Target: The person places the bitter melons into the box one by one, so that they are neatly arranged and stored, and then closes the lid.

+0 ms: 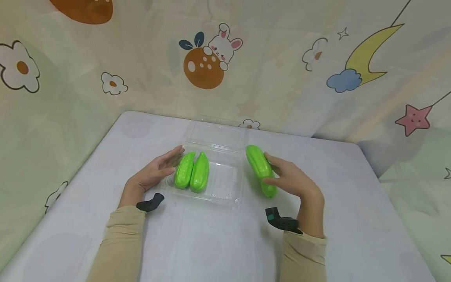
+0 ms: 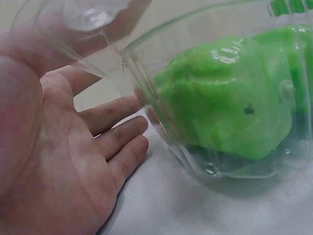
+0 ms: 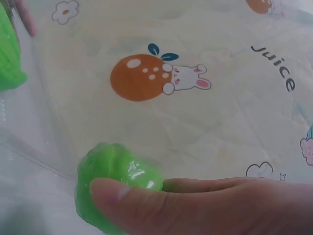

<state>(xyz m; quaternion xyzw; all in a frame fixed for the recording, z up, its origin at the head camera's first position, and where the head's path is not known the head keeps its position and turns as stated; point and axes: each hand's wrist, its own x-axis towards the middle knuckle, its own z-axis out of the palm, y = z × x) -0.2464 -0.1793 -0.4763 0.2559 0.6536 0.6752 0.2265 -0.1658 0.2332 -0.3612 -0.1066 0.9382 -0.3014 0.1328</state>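
Observation:
My right hand (image 1: 290, 176) pinches a glossy, ridged, bright green cucumber-shaped vegetable (image 1: 258, 162) between thumb and fingers. It is held tilted just right of a clear plastic clamshell box (image 1: 225, 199). Two more green vegetables of the same kind lie side by side in the left part of that box, a left one (image 1: 184, 172) and a right one (image 1: 200, 172). My left hand (image 1: 155, 172) is at the box's left wall, fingers extended and thumb apart. In the left wrist view, its fingertips (image 2: 139, 125) come right up to the clear wall, with green showing through.
The box's clear lid (image 1: 216, 133) is folded back toward the table's far edge. A white cloth covers the table (image 1: 204, 243). Behind it hangs a printed curtain (image 1: 148, 51). Black camera mounts are strapped to the left wrist (image 1: 150, 203) and right wrist (image 1: 282, 221).

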